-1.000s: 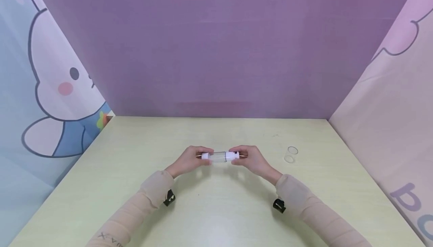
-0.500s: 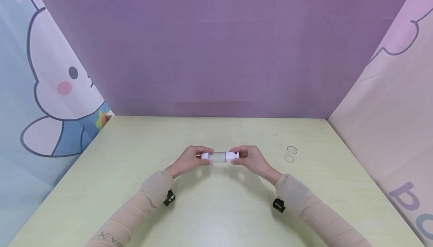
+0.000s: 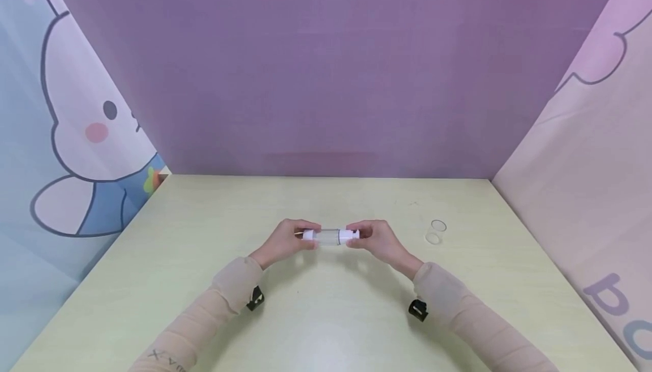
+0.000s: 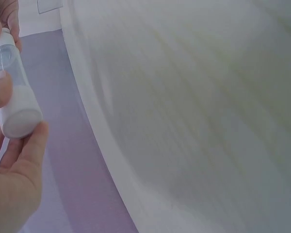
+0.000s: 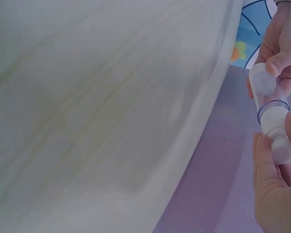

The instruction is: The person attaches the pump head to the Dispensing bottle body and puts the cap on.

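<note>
A clear pump bottle (image 3: 328, 237) with a white base and a white pump top lies sideways between the two hands, above the table. My left hand (image 3: 285, 240) pinches its white base end between thumb and fingers. The pump end is pinched by my right hand (image 3: 379, 242). In the left wrist view the round white base of the bottle (image 4: 22, 116) faces the camera, with fingertips beneath it. The right wrist view shows the white pump head (image 5: 282, 149) between thumb and fingers, beside a dark ring around the clear body.
A clear cylindrical cap (image 3: 435, 232) lies on the pale table (image 3: 326, 315), to the right of the right hand. A purple panel (image 3: 326, 77) rises at the table's back edge, and printed cloths (image 3: 76, 134) hang at both sides.
Both hands keep their hold on the bottle in nearly the same place. The whole view shifts very slightly; the clear cap stays on the table.
</note>
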Action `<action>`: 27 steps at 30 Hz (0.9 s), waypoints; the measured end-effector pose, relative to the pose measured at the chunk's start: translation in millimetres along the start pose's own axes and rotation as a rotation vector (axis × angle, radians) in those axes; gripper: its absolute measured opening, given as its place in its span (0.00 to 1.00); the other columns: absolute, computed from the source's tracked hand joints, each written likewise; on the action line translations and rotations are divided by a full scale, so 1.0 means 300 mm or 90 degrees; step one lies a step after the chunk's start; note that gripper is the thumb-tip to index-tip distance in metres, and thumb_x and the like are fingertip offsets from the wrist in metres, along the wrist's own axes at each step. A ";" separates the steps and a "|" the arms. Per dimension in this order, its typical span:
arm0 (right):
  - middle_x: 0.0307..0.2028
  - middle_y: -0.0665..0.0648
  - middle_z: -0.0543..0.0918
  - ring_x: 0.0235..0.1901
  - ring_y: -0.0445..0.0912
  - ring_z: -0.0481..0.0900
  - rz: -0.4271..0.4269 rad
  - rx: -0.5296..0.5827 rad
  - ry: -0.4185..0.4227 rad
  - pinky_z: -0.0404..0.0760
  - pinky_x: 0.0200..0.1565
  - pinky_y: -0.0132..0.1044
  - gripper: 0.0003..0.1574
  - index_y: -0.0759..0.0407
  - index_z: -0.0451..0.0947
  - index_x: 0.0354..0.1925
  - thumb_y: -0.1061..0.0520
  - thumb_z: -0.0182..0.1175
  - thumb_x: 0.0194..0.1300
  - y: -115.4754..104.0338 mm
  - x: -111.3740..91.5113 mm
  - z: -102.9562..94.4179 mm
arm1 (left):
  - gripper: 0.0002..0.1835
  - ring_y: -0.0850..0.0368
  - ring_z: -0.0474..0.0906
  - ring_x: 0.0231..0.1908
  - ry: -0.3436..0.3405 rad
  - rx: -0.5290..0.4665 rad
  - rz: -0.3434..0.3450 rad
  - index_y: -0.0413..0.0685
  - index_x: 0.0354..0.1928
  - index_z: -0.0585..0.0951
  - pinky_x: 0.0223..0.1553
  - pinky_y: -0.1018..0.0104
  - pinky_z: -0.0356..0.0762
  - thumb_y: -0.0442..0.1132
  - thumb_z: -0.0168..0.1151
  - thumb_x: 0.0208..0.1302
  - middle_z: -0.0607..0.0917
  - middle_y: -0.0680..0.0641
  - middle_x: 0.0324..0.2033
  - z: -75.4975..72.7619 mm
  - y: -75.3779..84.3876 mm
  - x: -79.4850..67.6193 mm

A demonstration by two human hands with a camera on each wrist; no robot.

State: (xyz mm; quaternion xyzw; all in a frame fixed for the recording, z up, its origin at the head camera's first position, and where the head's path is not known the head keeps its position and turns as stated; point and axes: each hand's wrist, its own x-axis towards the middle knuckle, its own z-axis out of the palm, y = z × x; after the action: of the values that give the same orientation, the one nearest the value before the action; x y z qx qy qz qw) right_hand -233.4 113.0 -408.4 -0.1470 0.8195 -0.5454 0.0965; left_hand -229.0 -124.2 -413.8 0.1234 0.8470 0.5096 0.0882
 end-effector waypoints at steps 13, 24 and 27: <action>0.41 0.63 0.83 0.35 0.43 0.80 0.010 -0.004 0.004 0.81 0.38 0.33 0.20 0.67 0.79 0.45 0.64 0.67 0.51 0.000 -0.004 0.005 | 0.22 0.46 0.76 0.51 0.015 0.011 -0.023 0.45 0.48 0.81 0.48 0.60 0.78 0.28 0.68 0.47 0.79 0.43 0.52 0.014 -0.020 0.015; 0.39 0.59 0.83 0.35 0.43 0.79 0.032 -0.024 0.001 0.81 0.37 0.32 0.20 0.64 0.80 0.45 0.62 0.68 0.51 0.003 0.004 0.000 | 0.22 0.48 0.76 0.50 -0.007 0.070 0.000 0.45 0.49 0.81 0.47 0.61 0.78 0.30 0.69 0.48 0.79 0.42 0.51 0.012 -0.025 0.024; 0.41 0.61 0.83 0.35 0.43 0.80 0.039 -0.023 -0.001 0.81 0.38 0.33 0.22 0.66 0.79 0.46 0.63 0.67 0.51 0.002 0.006 0.001 | 0.22 0.48 0.76 0.50 -0.019 0.089 0.012 0.44 0.50 0.80 0.47 0.62 0.78 0.31 0.68 0.49 0.79 0.42 0.51 0.011 -0.024 0.025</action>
State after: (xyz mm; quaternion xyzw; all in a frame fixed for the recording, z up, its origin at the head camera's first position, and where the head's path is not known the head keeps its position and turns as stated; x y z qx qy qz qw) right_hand -235.0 112.3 -409.1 -0.1240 0.8331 -0.5275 0.1111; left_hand -236.1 -122.4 -421.7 0.1452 0.8780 0.4478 0.0872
